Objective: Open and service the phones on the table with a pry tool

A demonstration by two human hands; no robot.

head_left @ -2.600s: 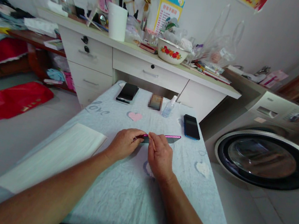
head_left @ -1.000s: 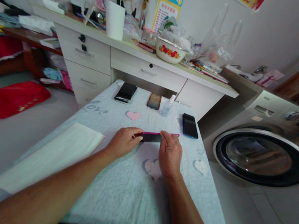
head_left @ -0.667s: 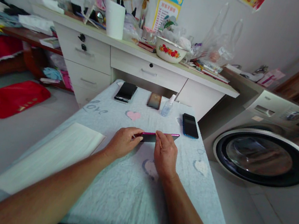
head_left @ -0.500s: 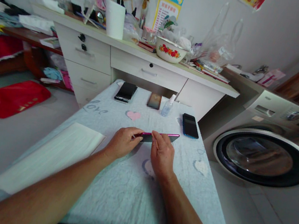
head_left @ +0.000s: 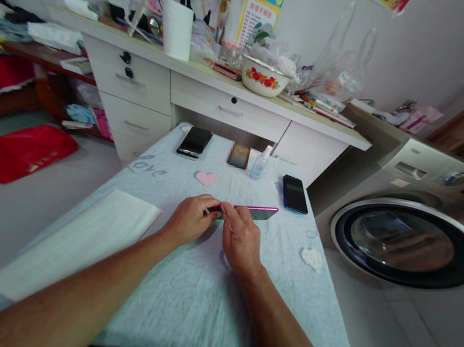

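The surface (head_left: 163,311) is pale blue and looks soft. The pink-edged phone (head_left: 263,214) might slip and drop if the left hand (head_left: 192,218), which pinches one end, gets loose. The right hand (head_left: 242,238) is bunched against it near that end; I can't tell if it grips. The phone runs between both hands and pokes out past the right one.

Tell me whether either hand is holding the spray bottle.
No, the spray bottle stands on the cloth, while the left hand and right hand are at the pink-edged phone.
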